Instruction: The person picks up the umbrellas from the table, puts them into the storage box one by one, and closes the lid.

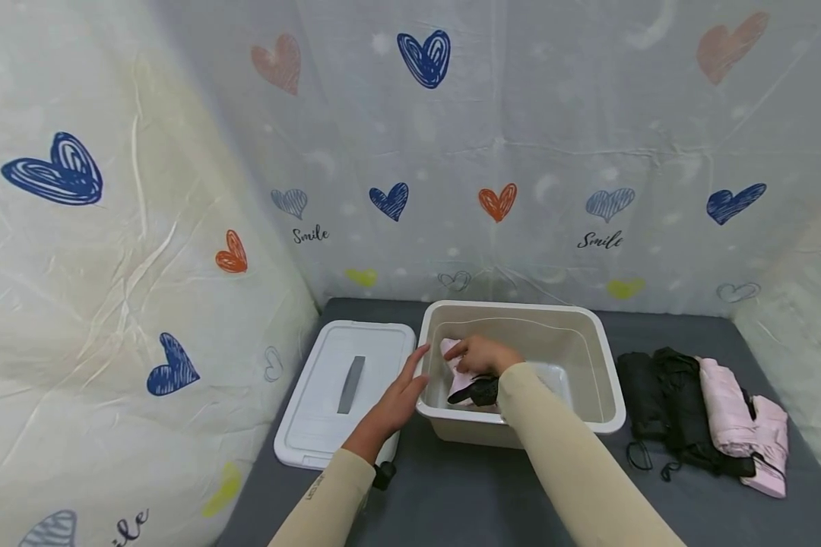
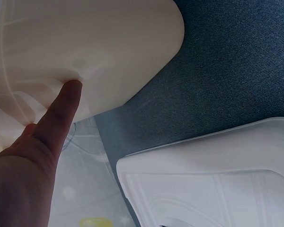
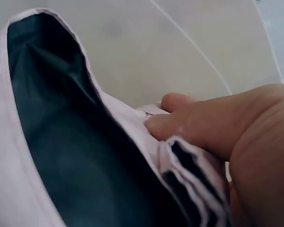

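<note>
A beige plastic bin [image 1: 612, 403] stands on the dark grey surface. Inside its left end lies a folded pink fabric item [image 1: 448, 348], with a black part [image 1: 477, 392] beside it. My right hand [image 1: 484, 355] reaches into the bin and pinches the pink fabric between thumb and fingers. Up close in the right wrist view, the pink fabric [image 3: 2, 123] has a dark, smooth lining [image 3: 75, 156] and several folded layers. My left hand [image 1: 398, 399] is at the bin's left side with its fingers extended, and a fingertip [image 2: 72, 87] touches the outer wall.
A white lid [image 1: 315, 395] with a grey handle [image 1: 351, 385] lies left of the bin. To the right are rolled black fabric items [image 1: 680, 406] and folded pink ones [image 1: 728, 410], with thin black loops [image 1: 639, 456] in front. A heart-printed sheet [image 1: 547, 137] hangs behind.
</note>
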`<state>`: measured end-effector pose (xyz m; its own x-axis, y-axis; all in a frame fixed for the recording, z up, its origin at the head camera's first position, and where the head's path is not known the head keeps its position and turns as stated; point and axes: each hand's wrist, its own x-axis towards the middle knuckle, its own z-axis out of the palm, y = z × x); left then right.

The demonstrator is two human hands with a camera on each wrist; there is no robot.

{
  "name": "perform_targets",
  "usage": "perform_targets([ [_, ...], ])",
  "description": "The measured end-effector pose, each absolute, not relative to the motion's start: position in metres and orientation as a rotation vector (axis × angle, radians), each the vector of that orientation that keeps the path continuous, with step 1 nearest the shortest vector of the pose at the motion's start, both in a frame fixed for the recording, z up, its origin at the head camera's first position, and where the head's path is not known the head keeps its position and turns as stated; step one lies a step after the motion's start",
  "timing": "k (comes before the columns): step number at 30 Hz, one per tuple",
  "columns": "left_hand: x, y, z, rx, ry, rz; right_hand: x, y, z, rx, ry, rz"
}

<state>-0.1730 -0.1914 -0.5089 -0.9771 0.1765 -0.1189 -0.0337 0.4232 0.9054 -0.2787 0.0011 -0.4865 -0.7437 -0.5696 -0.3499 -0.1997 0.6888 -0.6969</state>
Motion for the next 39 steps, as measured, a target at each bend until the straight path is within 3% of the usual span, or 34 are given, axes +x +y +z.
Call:
perform_targets([
  [11, -0.169, -0.186, -0.497, 0.201, 2.454, 1.614, -0.282, 0.001, -0.49, -0.474, 2.289, -0.983],
  [23, -0.174, -0.185, -0.507, 0.14, 2.45, 1.619, -0.279, 0.025, -0.462, -0.749, 2.432, -0.853],
  [39, -0.182, -0.18, -0.506, 0.03, 2.477, 1.605, -0.251, 0.09, -0.425, -0.699, 2.541, -0.913],
])
